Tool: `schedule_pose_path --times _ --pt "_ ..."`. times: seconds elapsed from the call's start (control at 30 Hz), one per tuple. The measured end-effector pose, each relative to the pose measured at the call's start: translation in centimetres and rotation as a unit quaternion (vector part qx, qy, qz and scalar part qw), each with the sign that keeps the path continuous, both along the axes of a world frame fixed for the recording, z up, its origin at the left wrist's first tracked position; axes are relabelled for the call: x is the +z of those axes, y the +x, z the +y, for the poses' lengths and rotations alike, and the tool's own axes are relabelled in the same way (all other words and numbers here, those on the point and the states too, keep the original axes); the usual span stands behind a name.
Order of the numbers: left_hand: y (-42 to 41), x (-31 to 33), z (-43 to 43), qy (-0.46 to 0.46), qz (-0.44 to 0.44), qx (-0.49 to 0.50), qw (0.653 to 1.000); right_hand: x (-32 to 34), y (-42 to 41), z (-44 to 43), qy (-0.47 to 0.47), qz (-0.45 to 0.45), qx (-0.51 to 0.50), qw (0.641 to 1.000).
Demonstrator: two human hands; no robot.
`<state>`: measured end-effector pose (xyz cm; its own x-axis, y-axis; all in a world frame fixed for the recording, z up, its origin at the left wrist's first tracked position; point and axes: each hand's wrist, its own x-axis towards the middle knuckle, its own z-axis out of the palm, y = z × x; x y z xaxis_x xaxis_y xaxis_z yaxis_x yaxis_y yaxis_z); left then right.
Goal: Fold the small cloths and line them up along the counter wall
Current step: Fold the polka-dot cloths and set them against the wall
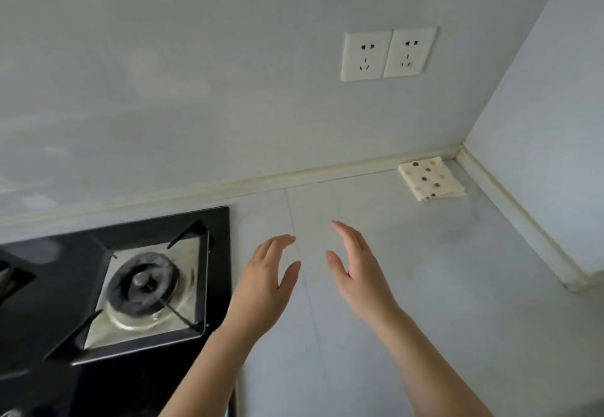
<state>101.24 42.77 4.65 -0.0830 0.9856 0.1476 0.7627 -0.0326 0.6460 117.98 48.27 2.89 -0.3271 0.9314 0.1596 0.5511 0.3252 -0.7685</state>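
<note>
I find left hand [264, 282] and right hand [356, 273] released above the surface [425, 286]; one folded cloth [431, 178] lies at the wall [228, 106].

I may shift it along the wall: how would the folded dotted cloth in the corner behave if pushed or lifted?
The folded dotted cloth looks thin and soft, probably light and floppy. Lifted by one edge, its layers would likely fall open. Flat on the smooth counter, it should slide, perhaps bunching.

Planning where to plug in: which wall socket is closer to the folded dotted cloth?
The right socket, on the corner side above the dotted cloth; the left socket sits farther off, toward the stove.
</note>
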Motion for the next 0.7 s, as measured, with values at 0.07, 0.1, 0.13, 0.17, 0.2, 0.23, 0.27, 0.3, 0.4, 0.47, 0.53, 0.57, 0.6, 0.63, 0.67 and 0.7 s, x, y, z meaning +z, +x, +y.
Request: schedule_pose_path --times 0.07,0.1,0.13,0.17,0.2,0.23,0.27,0.3,0.4,0.47,0.53,0.57,0.6,0.63,0.67,0.7 --pt "-3.4 1.0 -5.7 0.011 -0.003 0.025 1.0 1.1 -3.6 -5.1 0.012 0.008 0.019 1.0" --pt "-5.1 1.5 -8.7 0.012 -0.007 0.039 0.999 1.6 -5.5 -7.7 0.015 0.008 0.028 0.999" --pt "-7.0 1.9 -11.6 0.015 -0.013 0.052 0.998 2.1 -7.5 -10.3 0.016 0.01 0.04 0.999" --pt "-8.8 2.2 -14.5 0.021 -0.018 0.066 0.997 2.5 -9.4 -12.8 0.016 0.01 0.055 0.998" --pt "-10.5 2.5 -17.3 0.025 -0.021 0.078 0.996 2.9 -11.3 -15.0 0.013 0.008 0.073 0.997" --pt "-12.2 2.9 -19.9 0.026 -0.02 0.09 0.995 3.3 -13.1 -17.0 0.005 0.008 0.093 0.996" --pt "-13.8 3.3 -22.3 0.027 -0.019 0.104 0.994 3.7 -14.9 -18.8 -0.006 0.008 0.112 0.994" --pt "-15.3 3.7 -24.5 0.029 -0.021 0.119 0.992 4.0 -16.5 -20.4 -0.012 0.007 0.129 0.992" --pt "-19.4 4.6 -30.0 0.039 -0.035 0.17 0.984 5.0 -20.9 -24.2 -0.01 0.001 0.163 0.987" --pt "-21.8 4.6 -32.2 0.046 -0.04 0.204 0.977 5.5 -23.5 -25.9 -0.003 -0.006 0.18 0.984" --pt "-23.6 4.5 -33.7 0.044 -0.046 0.229 0.971 5.7 -25.7 -27.1 0.001 -0.018 0.2 0.98" --pt "-24.5 4.3 -34.2 0.045 -0.048 0.235 0.97 5.7 -26.9 -27.5 0.001 -0.023 0.209 0.978" --pt "-25.3 4.2 -34.7 0.046 -0.05 0.239 0.969 5.6 -27.9 -27.8 0.0 -0.027 0.217 0.976" --pt "-26.1 4.2 -35.0 0.048 -0.056 0.243 0.967 5.4 -29.0 -28.0 -0.003 -0.032 0.224 0.974" --pt "-27.0 4.0 -35.3 0.048 -0.063 0.247 0.966 5.1 -30.1 -28.1 -0.006 -0.038 0.23 0.972" --pt "-28.0 3.8 -35.5 0.048 -0.066 0.25 0.965 4.7 -31.3 -28.1 -0.008 -0.042 0.235 0.971"
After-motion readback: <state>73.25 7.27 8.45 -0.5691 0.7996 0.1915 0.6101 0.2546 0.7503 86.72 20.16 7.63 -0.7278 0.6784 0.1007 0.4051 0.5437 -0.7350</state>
